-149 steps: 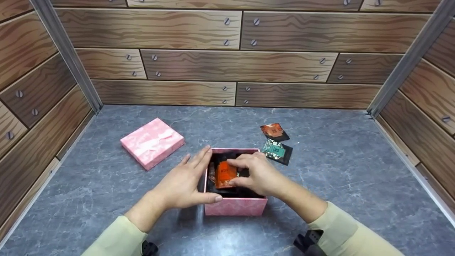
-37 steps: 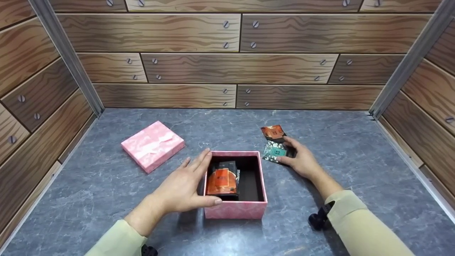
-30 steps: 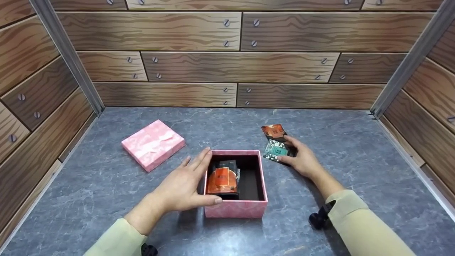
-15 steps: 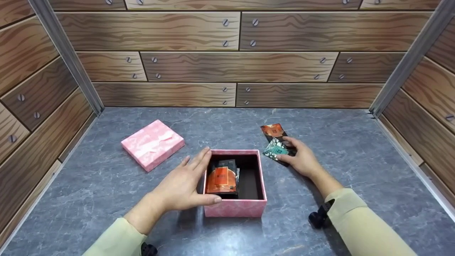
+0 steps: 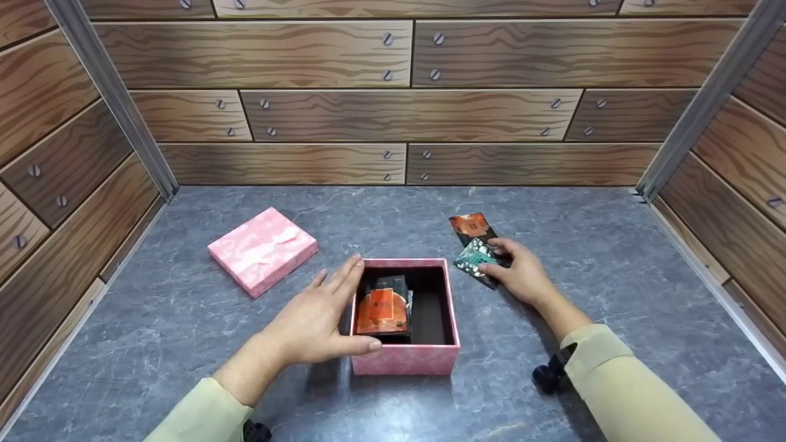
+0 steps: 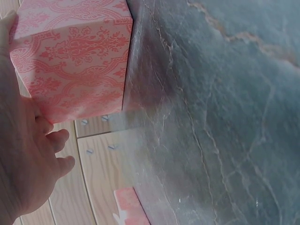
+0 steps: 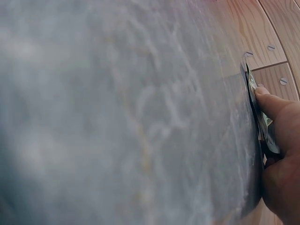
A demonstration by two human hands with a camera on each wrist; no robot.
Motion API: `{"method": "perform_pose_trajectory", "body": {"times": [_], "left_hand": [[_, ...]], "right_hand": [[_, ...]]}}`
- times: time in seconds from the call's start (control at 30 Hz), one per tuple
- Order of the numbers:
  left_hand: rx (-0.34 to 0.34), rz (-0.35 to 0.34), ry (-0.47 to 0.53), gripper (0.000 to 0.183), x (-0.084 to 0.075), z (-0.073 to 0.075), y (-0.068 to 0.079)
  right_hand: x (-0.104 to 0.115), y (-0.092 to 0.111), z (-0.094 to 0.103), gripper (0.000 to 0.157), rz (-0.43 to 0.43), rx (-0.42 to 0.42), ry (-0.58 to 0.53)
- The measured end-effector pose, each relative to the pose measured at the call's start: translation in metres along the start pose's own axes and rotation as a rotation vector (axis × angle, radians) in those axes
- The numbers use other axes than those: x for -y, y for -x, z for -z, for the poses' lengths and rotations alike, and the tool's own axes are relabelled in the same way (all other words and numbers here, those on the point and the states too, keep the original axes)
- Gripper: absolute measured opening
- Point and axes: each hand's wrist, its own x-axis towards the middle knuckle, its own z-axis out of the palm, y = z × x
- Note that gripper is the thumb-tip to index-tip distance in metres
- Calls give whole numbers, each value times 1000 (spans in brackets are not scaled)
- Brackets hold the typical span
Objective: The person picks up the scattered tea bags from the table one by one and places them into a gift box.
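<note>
An uncovered pink box [image 5: 402,360] with a dark inside stands before me. My left hand [image 5: 313,322] clasps its left side, thumb along the front rim and fingers at the back left corner. The left wrist view shows the patterned box wall [image 6: 79,65] against that hand [image 6: 28,154]. Inside, on the left, lie stacked sachets, topped by an orange one [image 5: 382,310]. To the right of the box, my right hand [image 5: 522,273] pinches a teal floral sachet [image 5: 474,258] between thumb and fingers. Beyond it lies another orange sachet [image 5: 473,224], partly covered.
A pink lid [image 5: 264,252] with a bow lies at the back left of the grey marbled table [image 5: 393,215]. Walls with a wood-plank print [image 5: 325,116] enclose the table at the back and sides.
Five seconds ago my right hand held an orange sachet in the box; it has since let go and moved right. The teal sachet has turned slightly in its fingers. My left hand stays put.
</note>
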Motion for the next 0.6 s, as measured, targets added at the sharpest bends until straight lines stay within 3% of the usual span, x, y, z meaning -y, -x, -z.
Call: {"method": "perform_pose_trajectory", "body": {"times": [0.33, 0.6], "left_hand": [[12, 12, -6, 127, 0, 0, 0], [9, 9, -8, 127, -1, 1, 0]], "right_hand": [[-1, -1, 1, 45, -10, -57, -35], [1, -1, 7, 45, -28, -37, -162]]}}
